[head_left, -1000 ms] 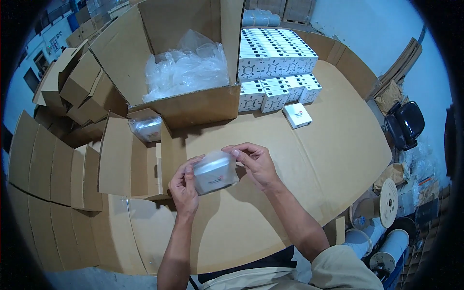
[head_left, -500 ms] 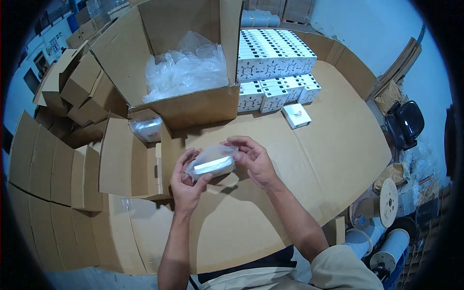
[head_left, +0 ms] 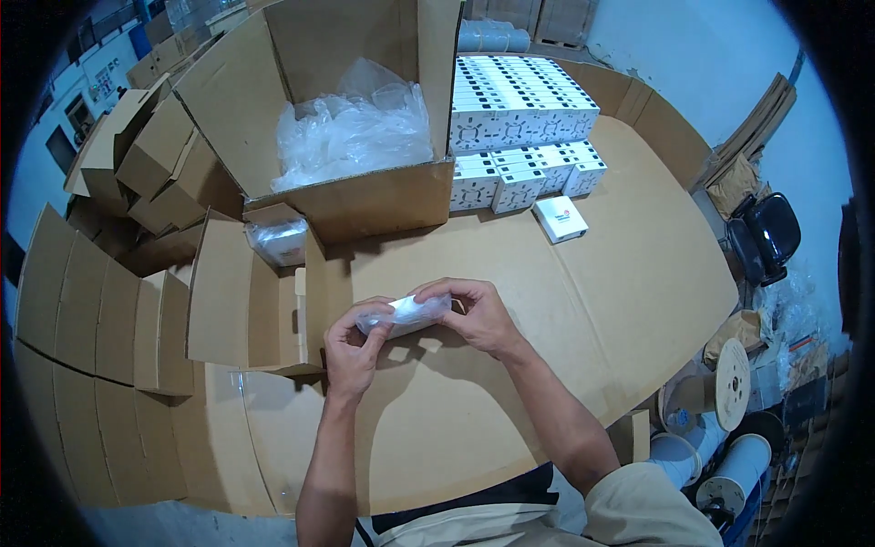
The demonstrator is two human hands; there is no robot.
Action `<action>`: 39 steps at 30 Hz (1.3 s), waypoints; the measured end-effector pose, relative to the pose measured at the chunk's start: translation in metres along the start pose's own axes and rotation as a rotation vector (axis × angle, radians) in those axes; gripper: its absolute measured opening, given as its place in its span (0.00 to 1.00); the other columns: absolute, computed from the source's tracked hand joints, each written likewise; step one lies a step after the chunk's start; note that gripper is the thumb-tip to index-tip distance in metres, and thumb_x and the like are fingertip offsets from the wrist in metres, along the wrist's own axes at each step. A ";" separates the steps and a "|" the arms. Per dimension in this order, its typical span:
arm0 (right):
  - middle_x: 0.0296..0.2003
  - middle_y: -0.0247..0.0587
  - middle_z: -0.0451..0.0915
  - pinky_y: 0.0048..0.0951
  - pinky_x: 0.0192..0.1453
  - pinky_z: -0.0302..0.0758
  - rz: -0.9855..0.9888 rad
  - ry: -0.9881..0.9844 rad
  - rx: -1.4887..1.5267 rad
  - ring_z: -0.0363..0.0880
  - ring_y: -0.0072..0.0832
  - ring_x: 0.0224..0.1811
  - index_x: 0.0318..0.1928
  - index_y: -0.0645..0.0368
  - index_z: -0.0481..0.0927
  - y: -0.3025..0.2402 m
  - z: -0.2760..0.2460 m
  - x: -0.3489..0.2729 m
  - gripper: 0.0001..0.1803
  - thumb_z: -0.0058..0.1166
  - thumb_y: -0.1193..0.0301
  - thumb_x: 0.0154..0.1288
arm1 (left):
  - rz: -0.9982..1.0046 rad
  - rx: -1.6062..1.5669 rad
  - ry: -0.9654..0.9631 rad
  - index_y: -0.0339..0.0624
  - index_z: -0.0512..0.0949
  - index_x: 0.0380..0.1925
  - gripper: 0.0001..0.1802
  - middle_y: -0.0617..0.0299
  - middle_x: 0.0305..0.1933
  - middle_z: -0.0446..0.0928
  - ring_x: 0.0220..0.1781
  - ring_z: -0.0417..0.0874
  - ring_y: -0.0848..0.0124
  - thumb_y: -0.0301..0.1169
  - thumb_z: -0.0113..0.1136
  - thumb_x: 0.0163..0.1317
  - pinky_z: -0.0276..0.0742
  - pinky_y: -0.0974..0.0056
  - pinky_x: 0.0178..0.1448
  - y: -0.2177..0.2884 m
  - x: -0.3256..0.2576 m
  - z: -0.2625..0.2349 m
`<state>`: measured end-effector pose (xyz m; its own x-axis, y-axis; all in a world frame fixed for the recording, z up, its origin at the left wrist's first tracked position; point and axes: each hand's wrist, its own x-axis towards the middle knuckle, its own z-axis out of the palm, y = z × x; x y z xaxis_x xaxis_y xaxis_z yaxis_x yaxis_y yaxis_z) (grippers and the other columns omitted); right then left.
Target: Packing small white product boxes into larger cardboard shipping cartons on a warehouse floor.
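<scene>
1. The tabletop (head_left: 620, 301), covered in brown cardboard, is carrying everything in front of the person.
2. A big open carton (head_left: 365, 196) is standing at the far side, with crumpled clear plastic (head_left: 351, 132) lying inside it.
3. A stack of white boxes (head_left: 519, 109) is sitting just right of the carton, touching its side; one lone white box (head_left: 560, 219) is lying near the stack's front.
4. Folded flat cartons (head_left: 82, 310) are piling up along the left edge.
5. A small open box (head_left: 251, 301) is lying left of the hands, and a bagged item (head_left: 278, 242) is resting at its far end.
6. The left hand (head_left: 351, 346) is closing its fingers on the left end of a clear pouch (head_left: 406, 314).
7. The right hand (head_left: 478, 314) is pinching the pouch's right end, so the pouch is hanging between both hands, above the tabletop, just right of the small box.
</scene>
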<state>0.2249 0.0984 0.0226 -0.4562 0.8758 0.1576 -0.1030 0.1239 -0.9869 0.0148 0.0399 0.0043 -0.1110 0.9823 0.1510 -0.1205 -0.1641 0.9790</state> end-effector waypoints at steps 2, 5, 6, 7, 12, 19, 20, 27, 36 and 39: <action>0.50 0.38 0.87 0.28 0.57 0.83 -0.027 -0.009 -0.028 0.83 0.24 0.53 0.51 0.64 0.87 -0.005 0.001 0.001 0.11 0.63 0.81 0.69 | 0.103 -0.013 -0.013 0.36 0.85 0.45 0.07 0.57 0.52 0.85 0.48 0.82 0.75 0.20 0.66 0.68 0.79 0.70 0.52 -0.001 0.000 -0.002; 0.52 0.45 0.87 0.36 0.67 0.78 0.042 0.000 0.025 0.83 0.31 0.58 0.46 0.61 0.89 -0.008 -0.002 0.000 0.12 0.64 0.84 0.62 | 0.074 0.029 0.005 0.34 0.86 0.42 0.05 0.54 0.52 0.85 0.47 0.82 0.77 0.20 0.65 0.69 0.79 0.71 0.51 0.004 0.000 -0.002; 0.52 0.46 0.87 0.36 0.67 0.78 -0.009 0.002 -0.038 0.83 0.31 0.57 0.44 0.61 0.89 -0.005 -0.004 0.000 0.11 0.64 0.84 0.63 | 0.067 0.040 0.019 0.34 0.87 0.42 0.05 0.54 0.52 0.86 0.44 0.81 0.78 0.21 0.65 0.69 0.79 0.71 0.48 0.005 0.000 -0.002; 0.52 0.46 0.87 0.36 0.67 0.78 -0.060 0.005 -0.100 0.84 0.31 0.57 0.43 0.60 0.89 -0.005 -0.006 0.000 0.09 0.64 0.83 0.63 | 0.059 0.050 0.032 0.34 0.87 0.41 0.04 0.54 0.53 0.86 0.42 0.80 0.79 0.22 0.66 0.69 0.78 0.72 0.46 0.005 -0.001 -0.002; 0.50 0.45 0.88 0.34 0.63 0.80 -0.108 0.018 -0.133 0.85 0.30 0.54 0.40 0.62 0.88 -0.008 -0.006 -0.001 0.06 0.63 0.82 0.65 | 0.079 0.163 0.089 0.35 0.87 0.39 0.04 0.57 0.50 0.87 0.38 0.77 0.82 0.25 0.68 0.69 0.73 0.74 0.41 0.012 -0.005 0.002; 0.46 0.43 0.88 0.30 0.58 0.78 -0.089 0.075 -0.042 0.83 0.23 0.48 0.34 0.63 0.81 0.000 0.000 0.001 0.05 0.63 0.77 0.69 | 0.091 0.043 0.185 0.39 0.75 0.30 0.12 0.57 0.45 0.87 0.37 0.75 0.81 0.28 0.69 0.70 0.72 0.72 0.41 0.010 -0.002 0.011; 0.46 0.43 0.88 0.30 0.58 0.78 -0.089 0.076 -0.042 0.83 0.23 0.48 0.34 0.63 0.81 0.003 0.001 0.001 0.05 0.63 0.77 0.69 | 0.090 0.042 0.184 0.39 0.75 0.30 0.12 0.57 0.45 0.87 0.37 0.75 0.81 0.28 0.69 0.70 0.72 0.72 0.41 0.008 -0.002 0.010; 0.46 0.47 0.86 0.31 0.58 0.78 -0.058 0.172 0.132 0.82 0.24 0.49 0.36 0.62 0.75 0.013 0.007 0.007 0.08 0.62 0.77 0.72 | 0.074 -0.022 0.387 0.46 0.68 0.28 0.18 0.71 0.29 0.73 0.33 0.70 0.82 0.30 0.72 0.68 0.67 0.73 0.38 -0.003 0.006 0.026; 0.55 0.47 0.83 0.33 0.61 0.79 -0.374 0.215 0.039 0.81 0.31 0.56 0.48 0.62 0.84 0.000 -0.002 0.006 0.09 0.64 0.79 0.68 | -0.001 -0.161 0.428 0.47 0.70 0.29 0.18 0.72 0.28 0.73 0.29 0.68 0.85 0.36 0.74 0.67 0.61 0.74 0.32 -0.021 0.018 0.023; 0.56 0.46 0.84 0.34 0.62 0.79 -0.315 0.076 -0.108 0.81 0.32 0.57 0.47 0.59 0.89 -0.002 -0.006 0.002 0.10 0.66 0.78 0.66 | -0.006 -0.146 0.411 0.46 0.71 0.29 0.18 0.72 0.28 0.73 0.29 0.69 0.85 0.36 0.74 0.66 0.62 0.75 0.32 -0.022 0.018 0.021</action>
<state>0.2293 0.1026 0.0243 -0.3493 0.8184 0.4562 -0.1322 0.4390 -0.8887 0.0359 0.0630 -0.0114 -0.4895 0.8706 0.0494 -0.2577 -0.1986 0.9456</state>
